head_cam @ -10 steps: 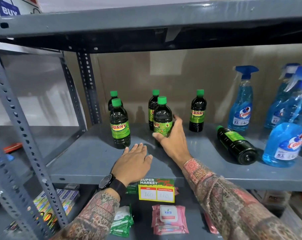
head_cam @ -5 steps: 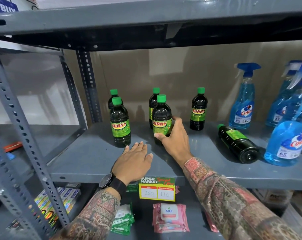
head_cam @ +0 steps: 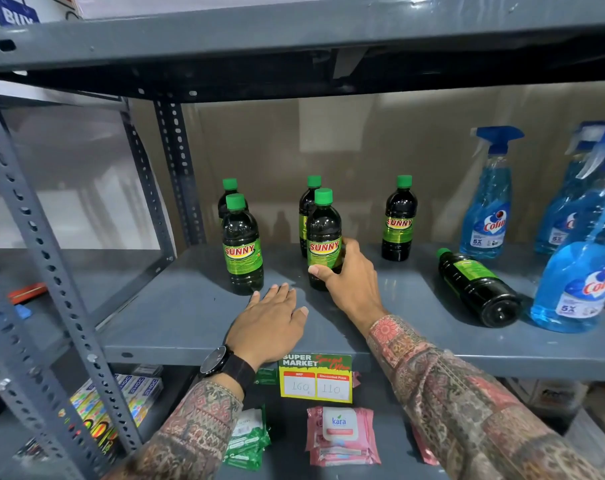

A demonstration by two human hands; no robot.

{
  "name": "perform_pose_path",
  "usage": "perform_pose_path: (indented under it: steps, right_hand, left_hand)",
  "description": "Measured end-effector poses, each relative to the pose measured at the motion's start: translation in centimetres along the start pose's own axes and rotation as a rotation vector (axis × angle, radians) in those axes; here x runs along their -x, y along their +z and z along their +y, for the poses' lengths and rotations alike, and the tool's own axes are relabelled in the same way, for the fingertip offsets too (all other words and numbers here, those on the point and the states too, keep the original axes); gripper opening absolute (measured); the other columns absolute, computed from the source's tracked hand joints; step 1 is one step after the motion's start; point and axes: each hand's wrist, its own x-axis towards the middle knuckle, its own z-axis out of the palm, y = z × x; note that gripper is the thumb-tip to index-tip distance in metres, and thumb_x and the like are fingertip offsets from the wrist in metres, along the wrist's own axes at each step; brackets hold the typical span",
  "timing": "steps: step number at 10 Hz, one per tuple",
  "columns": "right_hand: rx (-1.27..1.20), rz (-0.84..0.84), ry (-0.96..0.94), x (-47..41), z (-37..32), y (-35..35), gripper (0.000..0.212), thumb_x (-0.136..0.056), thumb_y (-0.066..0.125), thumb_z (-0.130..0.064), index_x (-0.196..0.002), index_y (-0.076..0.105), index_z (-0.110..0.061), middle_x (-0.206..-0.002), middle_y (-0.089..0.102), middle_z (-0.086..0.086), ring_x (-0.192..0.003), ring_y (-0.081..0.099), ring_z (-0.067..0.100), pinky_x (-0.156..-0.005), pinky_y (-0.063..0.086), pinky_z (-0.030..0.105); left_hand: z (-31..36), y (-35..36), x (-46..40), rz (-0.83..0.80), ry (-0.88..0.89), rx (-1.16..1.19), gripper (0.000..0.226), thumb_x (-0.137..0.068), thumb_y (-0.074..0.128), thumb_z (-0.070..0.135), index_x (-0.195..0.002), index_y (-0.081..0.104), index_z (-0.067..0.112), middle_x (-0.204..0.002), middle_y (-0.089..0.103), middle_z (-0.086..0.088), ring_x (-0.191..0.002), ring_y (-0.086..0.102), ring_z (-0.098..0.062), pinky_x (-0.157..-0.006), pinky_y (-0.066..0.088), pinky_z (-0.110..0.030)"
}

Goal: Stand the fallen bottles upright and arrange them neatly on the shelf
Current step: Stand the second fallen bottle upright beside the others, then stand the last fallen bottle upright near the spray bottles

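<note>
Several dark Sunny bottles with green caps stand upright on the grey shelf. My right hand grips the lower part of the middle front bottle, thumb at its left, fingers round its right side. A second bottle stands just behind it. The left front bottle hides most of another one. A single upright bottle stands further right. One bottle lies on its side, cap toward the back left. My left hand rests flat on the shelf, holding nothing.
Blue Colin spray bottles stand at the right, close to the fallen bottle. A price tag hangs on the shelf's front edge. Wipe packs lie on the shelf below. A perforated steel upright runs at the left.
The middle front bottle has turned in my right hand so its Sunny label faces me. My left hand stays flat on the shelf.
</note>
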Motion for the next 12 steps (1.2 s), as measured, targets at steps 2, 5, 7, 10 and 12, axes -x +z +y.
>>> perform_pose_path:
  steps: [2, 5, 7, 10, 12]
  right_hand:
    - [-0.019, 0.002, 0.001, 0.4, -0.3, -0.2, 0.073, -0.083, 0.082, -0.049, -0.138, 0.05, -0.015, -0.129, 0.066, 0.005, -0.121, 0.063, 0.026, -0.094, 0.05, 0.036]
    - [0.85, 0.153, -0.042, 0.4, 1.2, -9.0, 0.058, -0.084, 0.074, -0.05, -0.124, 0.058, -0.011, -0.125, 0.056, 0.014, -0.115, 0.055, 0.036, -0.092, 0.05, 0.049]
    - [1.02, -0.011, 0.43, -1.5, 3.4, -16.6, 0.092, -0.074, 0.079, -0.069, -0.139, 0.052, -0.008, -0.133, 0.06, 0.015, -0.124, 0.061, 0.035, -0.1, 0.051, 0.046]
    - [0.656, -0.112, 0.396, -1.0, 3.9, -14.4, 0.077, -0.068, 0.084, -0.05, -0.125, 0.049, -0.011, -0.128, 0.063, 0.016, -0.121, 0.059, 0.039, -0.099, 0.053, 0.047]
    - [0.009, 0.179, 0.213, -0.6, 2.9, -9.2, 0.087, -0.073, 0.086, -0.051, -0.143, 0.041, -0.024, -0.129, 0.062, 0.001, -0.125, 0.054, 0.031, -0.107, 0.04, 0.054]
  left_hand:
    - [-0.1, 0.0, 0.0, -0.007, 0.003, 0.007, 0.066, -0.111, 0.018, 0.046, -0.168, 0.009, 0.015, -0.177, 0.003, 0.001, -0.164, 0.001, -0.015, -0.132, -0.002, -0.04]
    - [0.0, -0.1, 0.2, -0.03, -0.002, -0.004, 0.066, -0.111, 0.015, 0.045, -0.168, 0.008, 0.014, -0.177, 0.002, -0.001, -0.164, 0.001, -0.017, -0.132, -0.002, -0.041]
    - [0.2, -0.2, 0.4, -0.026, -0.002, -0.016, 0.066, -0.111, 0.014, 0.046, -0.168, 0.008, 0.013, -0.177, 0.002, -0.002, -0.164, 0.002, -0.017, -0.133, -0.001, -0.042]
    - [0.2, -0.2, 0.3, -0.026, -0.001, -0.013, 0.066, -0.111, 0.014, 0.046, -0.168, 0.008, 0.014, -0.177, 0.002, -0.002, -0.164, 0.002, -0.017, -0.133, 0.0, -0.043]
    - [0.0, -0.1, 0.2, -0.015, 0.004, -0.011, 0.066, -0.111, 0.015, 0.046, -0.168, 0.008, 0.014, -0.177, 0.003, -0.001, -0.164, 0.003, -0.017, -0.133, 0.0, -0.042]
